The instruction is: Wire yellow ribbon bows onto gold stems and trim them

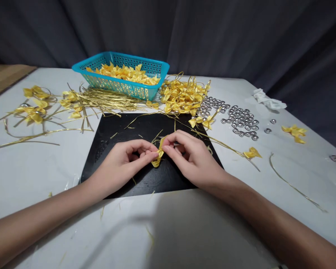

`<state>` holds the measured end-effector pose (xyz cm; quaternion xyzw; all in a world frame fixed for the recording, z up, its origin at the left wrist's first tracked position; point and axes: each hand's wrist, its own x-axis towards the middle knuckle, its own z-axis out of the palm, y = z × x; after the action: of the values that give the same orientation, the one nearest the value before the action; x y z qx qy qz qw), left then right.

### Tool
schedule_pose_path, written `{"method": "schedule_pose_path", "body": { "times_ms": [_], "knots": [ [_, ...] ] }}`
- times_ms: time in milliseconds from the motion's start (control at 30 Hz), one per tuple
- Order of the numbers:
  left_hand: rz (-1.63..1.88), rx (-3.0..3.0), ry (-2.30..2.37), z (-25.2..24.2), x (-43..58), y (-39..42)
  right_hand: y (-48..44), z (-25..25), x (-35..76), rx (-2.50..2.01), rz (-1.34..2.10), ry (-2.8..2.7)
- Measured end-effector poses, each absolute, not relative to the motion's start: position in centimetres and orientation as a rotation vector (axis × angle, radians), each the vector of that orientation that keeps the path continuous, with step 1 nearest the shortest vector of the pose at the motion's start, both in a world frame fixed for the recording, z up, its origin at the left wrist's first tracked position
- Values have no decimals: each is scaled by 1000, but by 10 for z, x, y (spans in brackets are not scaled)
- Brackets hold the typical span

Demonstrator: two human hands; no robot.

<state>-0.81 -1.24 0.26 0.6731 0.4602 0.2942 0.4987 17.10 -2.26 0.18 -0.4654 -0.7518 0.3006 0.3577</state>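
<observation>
Over a black mat, my left hand and my right hand meet at a small yellow ribbon bow. Thumb and forefinger of each hand are closed on it, the left on its near left side, the right on its upper right end. Part of the bow is hidden behind the fingertips. Thin gold strands stick out just beyond it. Loose gold cord snippets lie on the mat around my hands.
A blue basket of yellow ribbon pieces stands at the back. Before it lie gold cords. Finished-looking yellow bows are heaped beside silver beads. More bows lie left. Crumpled white tissue sits at the far right.
</observation>
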Motion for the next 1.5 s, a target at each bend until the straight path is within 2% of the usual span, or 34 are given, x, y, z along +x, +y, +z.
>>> {"method": "schedule_pose_path", "body": {
  "times_ms": [233, 500, 633, 933, 1200, 1500],
  "knots": [
    [668, 1649, 1153, 0, -7, -11, -20, 8, 172, -1125, 1521, -1225],
    [652, 1630, 1144, 2, -8, -11, -18, 21, 174, -1102, 1797, -714],
    [655, 1624, 1141, 2, -8, -12, -14, 26, 182, -1118, 1628, -816],
    [745, 1625, 1073, 3, -11, -13, -26, 13, 169, -1267, 1232, -1609],
    [723, 1601, 1097, 6, -7, -13, -24, 7, 170, -1268, 934, -1798],
    [706, 1651, 1117, 4, -9, -12, -28, 8, 170, -1130, 792, -1950]
  ]
}}
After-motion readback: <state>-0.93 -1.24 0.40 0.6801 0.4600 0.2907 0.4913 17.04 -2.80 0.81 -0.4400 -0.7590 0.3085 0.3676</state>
